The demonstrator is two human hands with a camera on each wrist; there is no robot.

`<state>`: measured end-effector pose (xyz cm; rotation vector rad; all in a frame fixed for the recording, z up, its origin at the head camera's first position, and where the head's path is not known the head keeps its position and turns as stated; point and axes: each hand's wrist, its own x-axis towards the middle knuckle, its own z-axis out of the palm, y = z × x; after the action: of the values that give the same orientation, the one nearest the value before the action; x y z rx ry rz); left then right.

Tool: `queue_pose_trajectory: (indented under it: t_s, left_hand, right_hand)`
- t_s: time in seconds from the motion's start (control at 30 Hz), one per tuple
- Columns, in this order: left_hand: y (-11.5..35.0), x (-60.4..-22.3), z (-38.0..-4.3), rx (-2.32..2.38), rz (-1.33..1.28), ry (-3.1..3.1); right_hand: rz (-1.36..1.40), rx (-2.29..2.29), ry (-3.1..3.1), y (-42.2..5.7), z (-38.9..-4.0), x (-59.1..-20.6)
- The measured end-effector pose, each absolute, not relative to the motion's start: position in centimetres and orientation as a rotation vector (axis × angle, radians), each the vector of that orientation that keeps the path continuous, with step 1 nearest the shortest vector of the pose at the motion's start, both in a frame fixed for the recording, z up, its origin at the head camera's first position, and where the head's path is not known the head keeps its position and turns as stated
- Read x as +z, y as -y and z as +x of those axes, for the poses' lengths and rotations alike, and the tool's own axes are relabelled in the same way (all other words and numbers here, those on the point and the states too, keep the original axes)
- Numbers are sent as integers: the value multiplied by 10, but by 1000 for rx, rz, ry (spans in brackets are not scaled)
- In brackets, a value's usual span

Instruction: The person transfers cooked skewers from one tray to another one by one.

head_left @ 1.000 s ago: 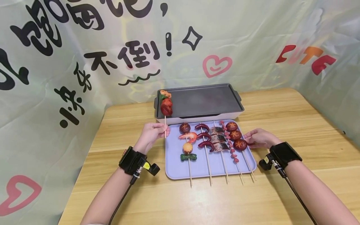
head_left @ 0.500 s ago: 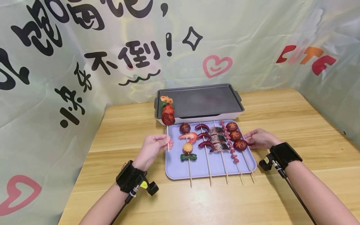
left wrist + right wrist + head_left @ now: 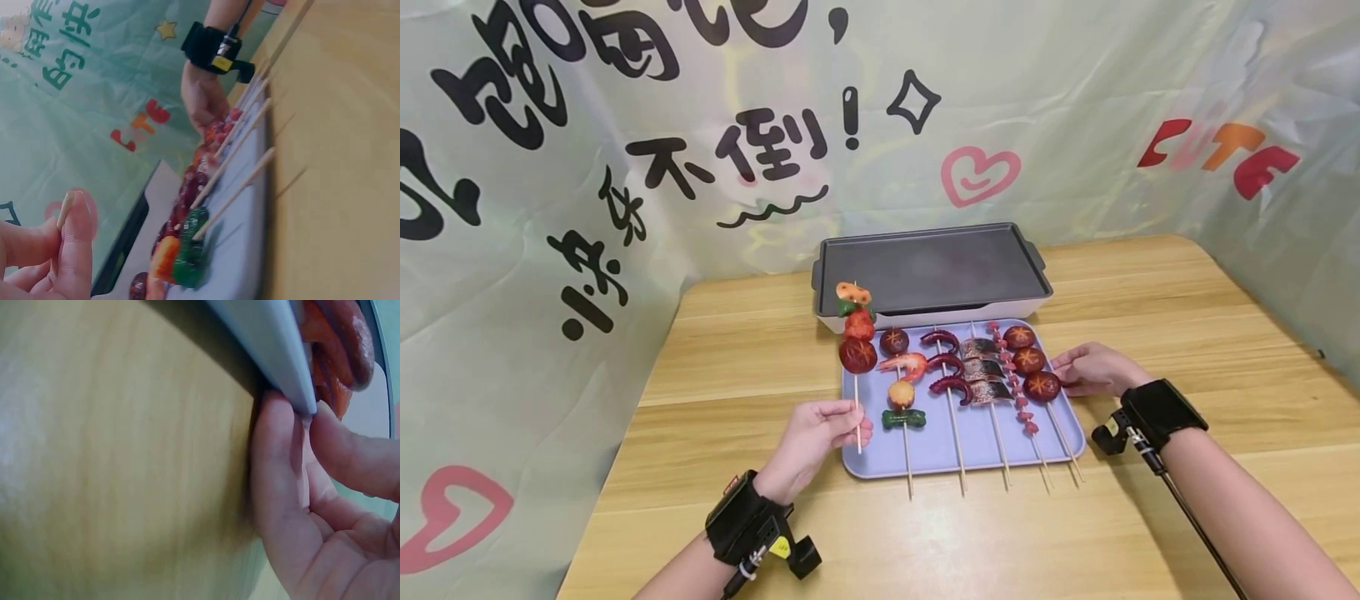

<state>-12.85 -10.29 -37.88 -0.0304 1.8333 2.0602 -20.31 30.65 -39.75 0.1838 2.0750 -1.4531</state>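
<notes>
My left hand (image 3: 815,435) pinches the lower stick of a food skewer (image 3: 858,356) between thumb and fingers. On it are a dark mushroom cap, a red chunk, a green piece and an orange slice. This skewer overlaps the left side of the lilac tray (image 3: 872,460) in the head view. In the left wrist view, the stick's end (image 3: 65,209) pokes out between thumb and finger. My right hand (image 3: 1093,369) grips the tray's right rim; in the right wrist view, thumb and fingers (image 3: 278,462) hold the rim from both sides.
Several skewers lie on the tray: a shrimp skewer (image 3: 904,367), octopus tentacles (image 3: 951,388), fish pieces (image 3: 983,371), small pink beads (image 3: 1019,402) and mushroom caps (image 3: 1042,386). Behind the tray stands a flat grill (image 3: 936,267). A printed cloth (image 3: 1075,100) hangs round the wooden table (image 3: 737,350).
My left hand has drawn the skewer from above the grill's left end toward me and slightly right, to over the tray's left side. The right hand has stayed at the tray rim.
</notes>
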Motion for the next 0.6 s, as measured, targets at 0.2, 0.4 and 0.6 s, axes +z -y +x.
queue_pose_trajectory:
  t_s: [0.2, 0.4, 0.6]
  left_hand:
    - [102, -385, -116, 2072, -42, -1795]
    - [101, -390, -105, 2079, -50, -1765]
    - [99, -397, -96, 2083, -2, -1726]
  right_hand:
    - [195, -1450, -2077, -306, -204, -398]
    - [189, -1456, -2072, -307, -204, -399]
    - [174, -1464, -2060, -308, -204, -399]
